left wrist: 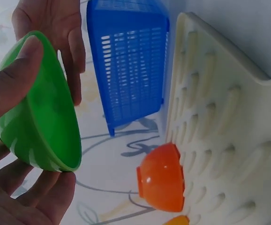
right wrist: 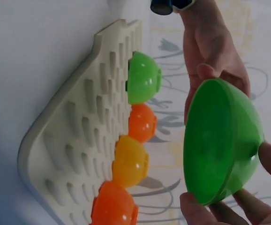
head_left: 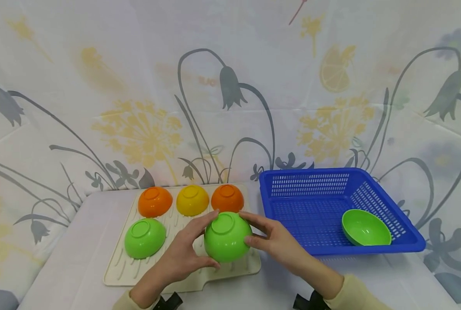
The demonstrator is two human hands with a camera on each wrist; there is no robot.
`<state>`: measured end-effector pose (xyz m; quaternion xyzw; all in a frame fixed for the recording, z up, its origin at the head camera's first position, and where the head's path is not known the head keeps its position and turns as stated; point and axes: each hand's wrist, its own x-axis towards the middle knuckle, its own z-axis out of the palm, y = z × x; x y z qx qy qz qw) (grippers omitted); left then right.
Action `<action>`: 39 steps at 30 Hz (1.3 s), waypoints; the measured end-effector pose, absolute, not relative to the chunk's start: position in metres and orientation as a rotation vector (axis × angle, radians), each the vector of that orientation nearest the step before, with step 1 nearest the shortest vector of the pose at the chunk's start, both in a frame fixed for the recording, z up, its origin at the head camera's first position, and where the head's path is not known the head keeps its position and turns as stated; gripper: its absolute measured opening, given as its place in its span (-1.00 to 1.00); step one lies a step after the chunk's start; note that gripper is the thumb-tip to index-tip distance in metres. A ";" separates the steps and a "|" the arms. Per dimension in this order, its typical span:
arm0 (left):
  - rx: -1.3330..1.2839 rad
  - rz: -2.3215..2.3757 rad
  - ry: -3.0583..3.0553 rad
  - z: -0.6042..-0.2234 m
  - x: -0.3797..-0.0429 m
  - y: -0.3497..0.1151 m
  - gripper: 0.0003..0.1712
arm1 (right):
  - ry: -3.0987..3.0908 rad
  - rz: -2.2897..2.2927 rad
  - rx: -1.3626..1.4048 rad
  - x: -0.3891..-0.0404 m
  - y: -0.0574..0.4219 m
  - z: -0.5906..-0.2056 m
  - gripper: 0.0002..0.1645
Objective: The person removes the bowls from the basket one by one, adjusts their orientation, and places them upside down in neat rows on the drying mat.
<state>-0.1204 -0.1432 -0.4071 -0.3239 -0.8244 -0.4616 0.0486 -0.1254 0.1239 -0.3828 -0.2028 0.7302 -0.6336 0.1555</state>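
Observation:
Between both hands a green bowl (head_left: 227, 237) is held upside down, its foot ring up, above the front right of a cream drying rack (head_left: 184, 282). My left hand (head_left: 184, 249) grips its left side, thumb at the rim in the left wrist view. On the right side, my right hand (head_left: 278, 241) pinches the bowl between thumb and fingers. In the right wrist view the bowl's hollow inside (right wrist: 208, 140) faces the rack. Upside down on the rack sit another green bowl (head_left: 145, 239), an orange bowl (head_left: 155, 202), a yellow bowl (head_left: 193, 201) and a second orange bowl (head_left: 227, 199).
A blue plastic basket (head_left: 304, 249) stands right of the rack. Inside it, at the right end, a green bowl (head_left: 366, 228) lies with its opening up. Behind everything hangs a flower-patterned cloth (head_left: 230, 137); a white cloth (head_left: 79, 267) covers the table.

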 end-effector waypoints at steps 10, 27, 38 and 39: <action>-0.980 -1.331 -2.550 -0.410 -0.120 -0.144 0.31 | 2.222 -1.779 -0.633 -0.123 0.111 -0.397 -0.02; -0.854 -1.343 -2.662 -0.431 -0.127 -0.155 0.23 | 2.333 -1.755 -0.532 -0.134 0.079 -0.427 -0.06; -0.597 -1.623 -2.643 -0.449 -0.141 -0.169 0.08 | 2.325 -1.761 -0.430 -0.150 0.049 -0.448 -0.05; -0.553 -1.634 -2.647 -0.450 -0.142 -0.170 0.07 | 2.327 -1.759 -0.422 -0.152 0.046 -0.449 -0.05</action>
